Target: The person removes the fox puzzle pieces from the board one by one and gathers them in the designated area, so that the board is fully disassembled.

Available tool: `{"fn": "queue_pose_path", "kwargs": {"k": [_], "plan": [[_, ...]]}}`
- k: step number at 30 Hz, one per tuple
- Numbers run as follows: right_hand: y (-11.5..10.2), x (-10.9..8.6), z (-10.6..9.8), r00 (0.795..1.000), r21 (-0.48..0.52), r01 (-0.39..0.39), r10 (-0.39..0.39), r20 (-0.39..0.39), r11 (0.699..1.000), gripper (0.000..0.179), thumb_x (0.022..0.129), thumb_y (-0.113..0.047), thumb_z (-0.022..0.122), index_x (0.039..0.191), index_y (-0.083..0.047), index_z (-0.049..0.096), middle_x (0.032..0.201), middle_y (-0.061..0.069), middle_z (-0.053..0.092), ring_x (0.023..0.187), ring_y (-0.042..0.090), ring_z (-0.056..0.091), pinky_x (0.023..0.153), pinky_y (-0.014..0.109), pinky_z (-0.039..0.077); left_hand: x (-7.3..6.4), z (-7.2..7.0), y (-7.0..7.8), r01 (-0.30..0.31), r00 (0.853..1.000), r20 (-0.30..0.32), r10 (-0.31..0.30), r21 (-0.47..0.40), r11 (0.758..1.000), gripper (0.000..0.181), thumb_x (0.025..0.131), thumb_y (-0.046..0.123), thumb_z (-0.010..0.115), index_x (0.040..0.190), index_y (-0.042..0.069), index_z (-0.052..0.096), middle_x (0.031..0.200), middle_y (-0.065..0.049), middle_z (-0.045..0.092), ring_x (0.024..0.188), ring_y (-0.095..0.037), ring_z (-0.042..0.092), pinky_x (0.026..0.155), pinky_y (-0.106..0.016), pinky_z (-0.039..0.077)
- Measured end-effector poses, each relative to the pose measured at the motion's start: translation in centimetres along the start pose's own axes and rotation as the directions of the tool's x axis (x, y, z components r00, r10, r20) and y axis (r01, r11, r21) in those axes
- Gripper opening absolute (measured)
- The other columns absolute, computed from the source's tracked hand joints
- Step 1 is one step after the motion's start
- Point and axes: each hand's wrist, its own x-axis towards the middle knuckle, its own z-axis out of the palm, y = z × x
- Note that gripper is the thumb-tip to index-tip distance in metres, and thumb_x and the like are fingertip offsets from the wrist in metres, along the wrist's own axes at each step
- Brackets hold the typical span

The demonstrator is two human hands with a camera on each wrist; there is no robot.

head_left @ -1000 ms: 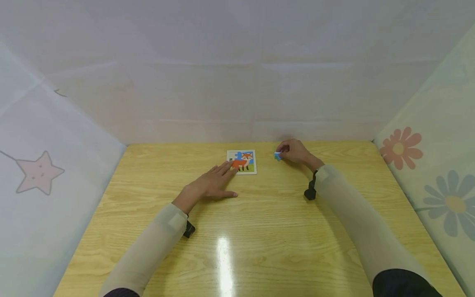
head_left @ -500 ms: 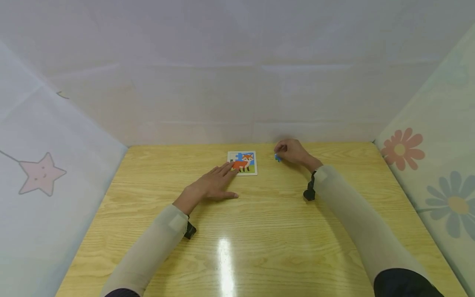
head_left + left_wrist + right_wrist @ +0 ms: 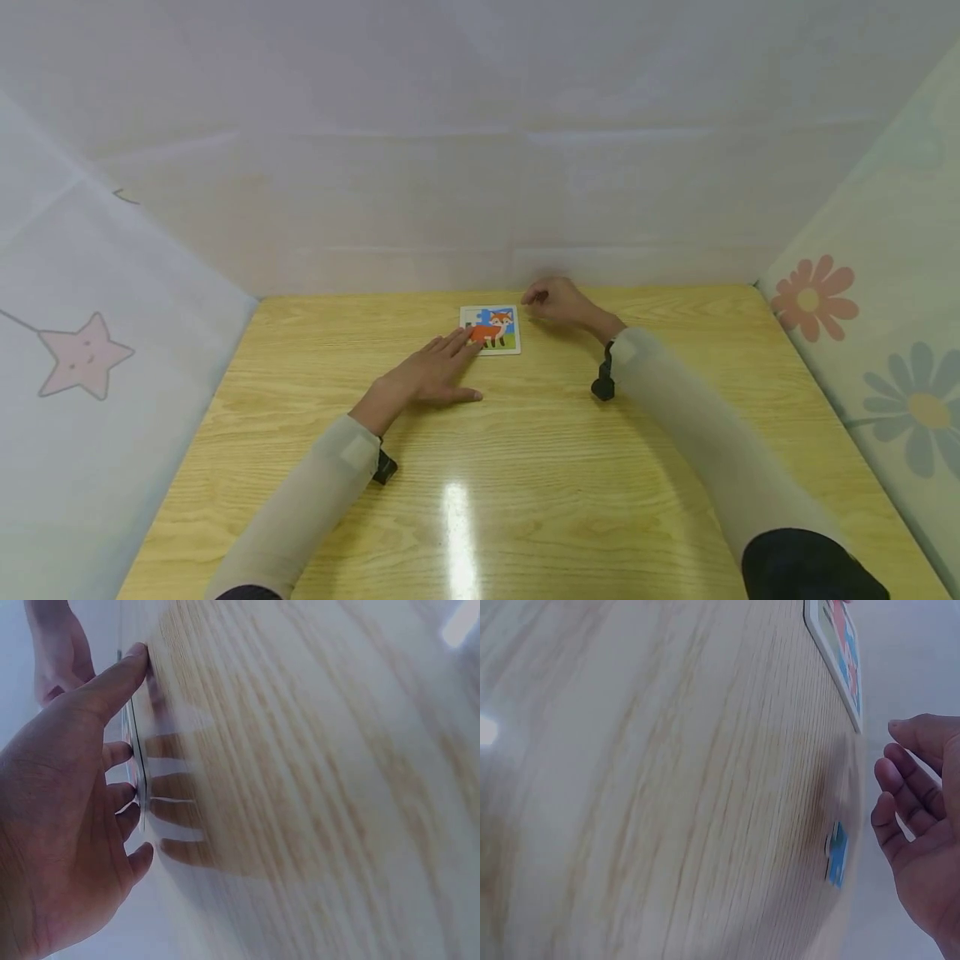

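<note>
A small fox jigsaw puzzle (image 3: pixel 502 329) in a white frame lies flat near the back of the table, with a pale patch at its upper left. My left hand (image 3: pixel 431 371) lies palm down, fingers stretched over the puzzle's lower left corner and thumb apart on the wood. To the right of the frame hovers my right hand (image 3: pixel 561 302), its fingers loosely bent and nothing showing between them. Below it in the right wrist view, a blue puzzle piece (image 3: pixel 837 853) rests on the table; the hand hides it from the head view.
The wooden table (image 3: pixel 525 483) ends at a pale cloth wall (image 3: pixel 390 183) just behind the puzzle. Printed cloth sides (image 3: pixel 900 333) flank it. Each wrist carries a black camera, the right one (image 3: pixel 603 387) hanging low over the table.
My right hand has set the blue piece down on the table, let go of it and moved left toward the puzzle. The left hand stays in place.
</note>
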Motion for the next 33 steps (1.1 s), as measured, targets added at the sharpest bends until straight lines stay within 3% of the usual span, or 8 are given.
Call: {"fn": "queue_pose_path", "kwargs": {"k": [9,19,28,33], "plan": [[-1.6,1.6,1.3,0.994,0.01,0.046,-0.047,0.103,0.999,0.026,0.097,0.001,0.073,0.122,0.006,0.075,0.119,0.022,0.073,0.107,0.035,0.068,0.096,0.048,0.057,0.1,-0.1,0.7,-0.025,0.999,-0.031,0.025,0.007,1.0,0.096,0.103,0.068,0.053,0.171,0.01,0.016,0.178,-0.017,0.002,0.165,-0.033,0.004,0.132,-0.052,0.013],[-2.1,3.3,2.3,0.98,-0.087,0.148,-0.134,0.145,0.985,0.029,0.096,-0.002,0.076,0.124,0.005,0.074,0.121,0.021,0.072,0.112,0.035,0.066,0.1,0.048,0.055,1.2,0.2,1.6,-0.051,0.997,-0.05,0.052,0.022,0.998,0.094,0.104,0.068,0.051,0.171,0.01,0.018,0.178,-0.017,0.005,0.165,-0.033,0.005,0.132,-0.053,0.014],[-2.6,4.1,2.9,0.964,-0.099,0.197,-0.175,0.199,0.975,0.032,0.095,0.0,0.077,0.126,0.007,0.073,0.121,0.021,0.072,0.112,0.036,0.066,0.102,0.048,0.054,1.8,0.7,1.5,-0.034,0.999,0.004,0.034,0.035,0.999,0.098,0.103,0.072,0.047,0.172,0.012,0.01,0.178,-0.013,-0.005,0.165,-0.029,-0.002,0.133,-0.05,0.014],[-2.5,4.4,3.1,0.96,-0.109,0.201,-0.174,0.22,0.973,0.032,0.094,0.001,0.076,0.126,0.007,0.073,0.12,0.021,0.071,0.112,0.036,0.066,0.101,0.047,0.054,1.8,0.5,1.7,-0.047,0.999,0.001,0.047,0.039,0.998,0.098,0.104,0.071,0.048,0.172,0.011,0.012,0.178,-0.015,-0.003,0.165,-0.03,0.001,0.132,-0.047,0.017]]}}
